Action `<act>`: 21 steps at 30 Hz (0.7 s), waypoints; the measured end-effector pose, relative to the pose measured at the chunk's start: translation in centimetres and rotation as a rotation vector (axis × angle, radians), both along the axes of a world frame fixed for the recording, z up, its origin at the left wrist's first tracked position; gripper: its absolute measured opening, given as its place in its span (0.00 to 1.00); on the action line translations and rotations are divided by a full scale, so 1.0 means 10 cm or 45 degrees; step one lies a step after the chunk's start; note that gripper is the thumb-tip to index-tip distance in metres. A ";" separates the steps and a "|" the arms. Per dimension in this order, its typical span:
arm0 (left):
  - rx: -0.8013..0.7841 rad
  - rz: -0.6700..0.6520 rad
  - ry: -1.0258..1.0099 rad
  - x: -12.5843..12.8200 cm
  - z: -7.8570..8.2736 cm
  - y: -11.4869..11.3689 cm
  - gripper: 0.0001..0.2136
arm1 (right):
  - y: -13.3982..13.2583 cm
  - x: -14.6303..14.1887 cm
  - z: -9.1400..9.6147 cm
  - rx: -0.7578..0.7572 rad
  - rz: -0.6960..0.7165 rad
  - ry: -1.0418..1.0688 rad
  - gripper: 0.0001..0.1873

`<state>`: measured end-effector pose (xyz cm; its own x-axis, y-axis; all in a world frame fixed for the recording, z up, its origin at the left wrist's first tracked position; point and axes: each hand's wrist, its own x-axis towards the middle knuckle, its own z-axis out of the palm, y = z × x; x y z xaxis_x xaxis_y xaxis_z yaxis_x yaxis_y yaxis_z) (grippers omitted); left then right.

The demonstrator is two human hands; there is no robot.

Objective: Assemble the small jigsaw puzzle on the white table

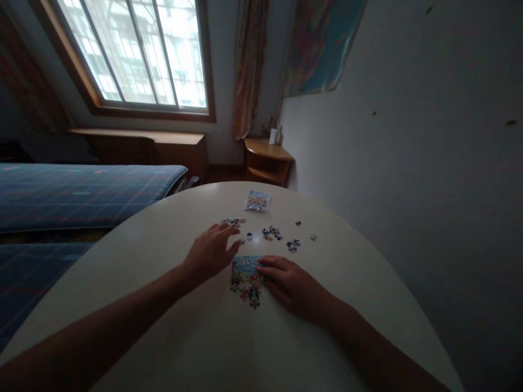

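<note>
A partly joined jigsaw puzzle [246, 272] lies on the white round table, its top edge straight and its lower edge ragged. My right hand [292, 286] rests with fingers stretched over the puzzle's right side. Beyond the puzzle's upper left corner, my left hand [212, 250] hovers or rests with thumb and fingers apart, near a pile of loose jigsaw pieces [235, 222]. I see nothing between those fingers. More loose pieces lie to the right in a cluster [272, 234], a smaller group [293, 245] and a few single ones.
At the far side of the table [183, 218] lies a small printed picture packet [257, 201]. A bed with a plaid cover [90, 190] stands to the left. A wooden corner shelf [267, 149] is behind the table, and a wall [408, 163] runs along the right.
</note>
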<state>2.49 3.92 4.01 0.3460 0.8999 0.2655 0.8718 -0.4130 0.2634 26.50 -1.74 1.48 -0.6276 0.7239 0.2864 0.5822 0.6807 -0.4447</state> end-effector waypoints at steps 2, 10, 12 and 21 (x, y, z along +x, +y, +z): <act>0.003 0.041 0.041 0.03 0.03 0.26 0.13 | 0.00 0.00 0.00 -0.008 -0.003 0.009 0.19; -0.067 0.131 0.158 0.22 -0.03 0.81 0.13 | 0.00 0.00 -0.02 -0.028 -0.008 0.052 0.19; -0.098 0.154 0.180 0.26 -0.04 0.86 0.11 | 0.00 -0.01 -0.02 -0.027 -0.009 0.050 0.19; -0.228 0.024 0.167 0.24 -0.09 1.07 0.12 | 0.00 -0.02 -0.01 -0.051 -0.013 0.023 0.20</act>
<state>4.92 14.65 3.07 0.3498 0.9352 0.0546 0.9106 -0.3532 0.2146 26.35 -1.70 1.39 -0.6149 0.7416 0.2682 0.5808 0.6559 -0.4821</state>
